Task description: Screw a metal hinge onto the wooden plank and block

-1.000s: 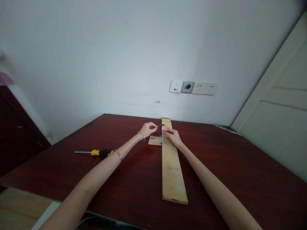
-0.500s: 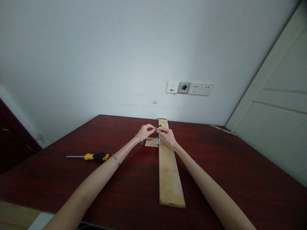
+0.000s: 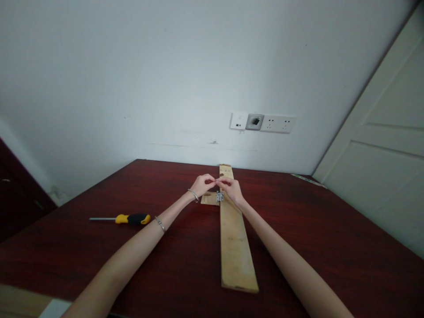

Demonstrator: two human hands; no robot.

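Observation:
Above the hinge, my left hand (image 3: 202, 184) and my right hand (image 3: 232, 189) meet at the fingertips. Both pinch at a tiny metal piece (image 3: 216, 180), too small to name surely. Below them a silver metal hinge (image 3: 219, 197) lies across the joint of a long wooden board (image 3: 236, 247) and a short wood piece (image 3: 209, 198). The long board runs from near the wall toward me, and the short piece sticks out from its left side. My right wrist is over the board's right edge.
A screwdriver (image 3: 132, 219) with a yellow and black handle lies left of my left forearm, its shaft pointing left. The dark red table (image 3: 185, 256) meets a white wall with sockets (image 3: 261, 123). A pale panelled door (image 3: 384, 145) stands at the right.
My left fingertips have come slightly closer to the right ones, closing around the tiny metal piece. The view has shifted a little; board, hinge and screwdriver lie as before.

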